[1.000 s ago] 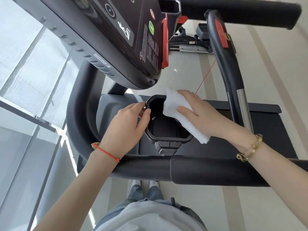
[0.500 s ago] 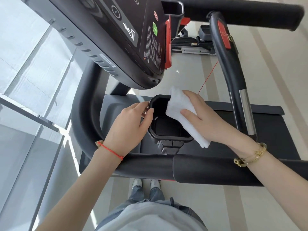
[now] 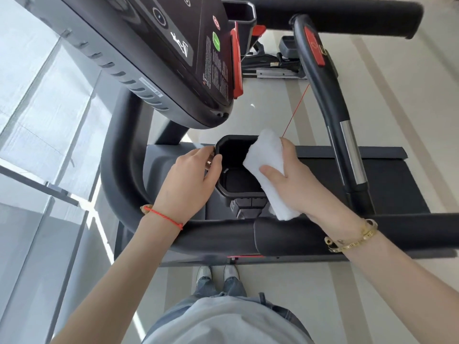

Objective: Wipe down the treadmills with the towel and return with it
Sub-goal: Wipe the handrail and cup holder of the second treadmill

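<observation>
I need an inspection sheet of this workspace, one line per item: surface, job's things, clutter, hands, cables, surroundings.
Surface: black treadmill deck and padded front bar, seen from above.
Job's things: white towel, folded, lying over the right rim of the cup holder.
Clutter: nothing seen.
Hands: right hand grips the towel; left hand holds the cup holder's left rim.
Cables: thin red cord beside the right handle; dark cables on the floor beyond.
Surroundings: glass wall at left, pale striped floor, other equipment ahead.

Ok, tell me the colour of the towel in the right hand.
White towel, plain; head view.
</observation>
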A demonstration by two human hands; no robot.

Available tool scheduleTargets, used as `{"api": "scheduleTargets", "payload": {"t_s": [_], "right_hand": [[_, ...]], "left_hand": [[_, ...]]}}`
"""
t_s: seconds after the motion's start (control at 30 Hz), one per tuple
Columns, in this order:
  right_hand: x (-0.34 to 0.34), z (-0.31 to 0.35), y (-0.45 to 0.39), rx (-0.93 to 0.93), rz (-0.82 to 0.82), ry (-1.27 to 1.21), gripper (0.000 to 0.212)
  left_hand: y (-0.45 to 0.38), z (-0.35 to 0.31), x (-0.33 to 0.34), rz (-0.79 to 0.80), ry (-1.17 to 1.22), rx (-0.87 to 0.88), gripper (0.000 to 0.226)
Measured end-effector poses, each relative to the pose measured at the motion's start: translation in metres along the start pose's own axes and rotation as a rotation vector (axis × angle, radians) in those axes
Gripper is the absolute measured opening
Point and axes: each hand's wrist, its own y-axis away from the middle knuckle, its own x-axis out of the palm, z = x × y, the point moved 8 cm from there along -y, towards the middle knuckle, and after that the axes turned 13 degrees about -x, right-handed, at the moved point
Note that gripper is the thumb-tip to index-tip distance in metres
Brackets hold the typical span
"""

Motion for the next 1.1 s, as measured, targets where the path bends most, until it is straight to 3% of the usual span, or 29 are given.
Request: {"api": "scheduleTargets", "payload": {"t_s": [0.2,0.37,0.57,0.7,0.87,1.1], "right_hand": [[-0.015,0.002,0.028,0.026,-0.044,0.099,0.055],[-0.032,0.026,0.059,-0.166,-0.067,0.187,0.048],[0.001,0.047,0.102,-0.401,0.186,0.306,0.049],[0.028,0.055,0.116,-0.585,0.028,0.616,0.052],[0.023,0.049,0.125,-0.709,-0.257,0.711,0.045],[-0.001,0.026,0.133,-0.745,-0.356,0.771,0.043]], "left_hand": [[0.003,-0.004,-0.003,-0.016,-0.05,0.002,0.031],[0.023,-0.014,-0.018,-0.075,-0.1,0.08,0.037],[0.057,-0.023,-0.021,-0.036,-0.072,0.219,0.032],[0.073,-0.022,-0.016,-0.02,-0.057,0.284,0.029],[0.088,-0.025,-0.01,-0.049,-0.062,0.314,0.026],[0.105,-0.047,0.012,-0.028,-0.066,0.297,0.023]]}}
